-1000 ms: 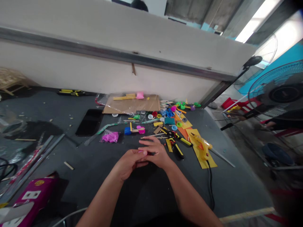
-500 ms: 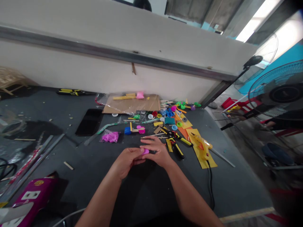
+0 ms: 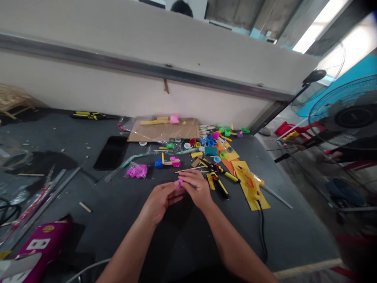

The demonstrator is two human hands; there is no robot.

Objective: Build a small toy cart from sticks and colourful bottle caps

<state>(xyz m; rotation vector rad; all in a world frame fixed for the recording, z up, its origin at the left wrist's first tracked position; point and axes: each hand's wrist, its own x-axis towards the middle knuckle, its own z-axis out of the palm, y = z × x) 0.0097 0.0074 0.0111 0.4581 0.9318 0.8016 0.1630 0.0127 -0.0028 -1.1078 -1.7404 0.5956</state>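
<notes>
Toward the near edge of the tabletop [image 3: 100,228], on our left, sits a purple box [image 3: 47,239]. A phone [image 3: 110,152] lies nearer the far edge, then a clear bag [image 3: 137,171] with pink filling. Our left hand [image 3: 161,199] pinches a small pink piece [image 3: 179,183], held over the middle of the tabletop, well in from every edge; our right hand [image 3: 198,189] closes its fingertips on the piece's other side. Rightward lie pliers [image 3: 214,168] and, toward the right edge, a glue gun [image 3: 252,184]. We judge the step in hand to be shaping the piece; the next move calls for light, even fingertip pressure.
</notes>
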